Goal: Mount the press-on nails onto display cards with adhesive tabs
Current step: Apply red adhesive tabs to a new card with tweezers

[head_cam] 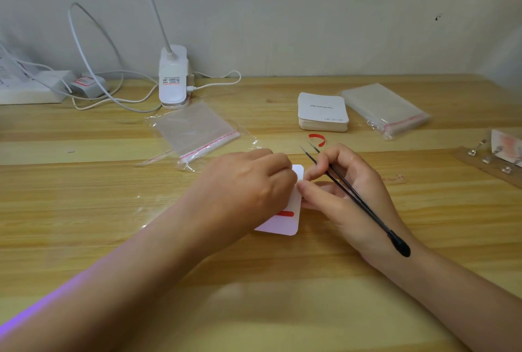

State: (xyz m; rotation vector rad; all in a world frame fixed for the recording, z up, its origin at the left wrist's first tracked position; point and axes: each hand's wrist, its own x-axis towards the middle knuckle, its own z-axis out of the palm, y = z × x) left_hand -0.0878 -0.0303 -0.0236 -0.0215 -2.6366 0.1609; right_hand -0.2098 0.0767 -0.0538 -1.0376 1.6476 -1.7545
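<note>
A white display card [285,224] lies on the wooden table [113,210] in the middle, with a red adhesive strip [285,213] across it. My left hand [243,185] lies curled over the card's left part, its fingertips on the card near the top edge. My right hand [350,196] holds black tweezers [356,199] between its fingers, points aimed away from me, while its thumb and forefinger meet at the card's right edge. What the fingertips pinch is hidden.
A stack of white cards [322,111] and a full clear bag [387,108] lie at the back right. An empty clear bag [197,131] lies behind my left hand. A red peeled strip [317,138] curls near the tweezer tips. Nails on holders [491,154] at the right edge; lamp base [173,77] and cables behind.
</note>
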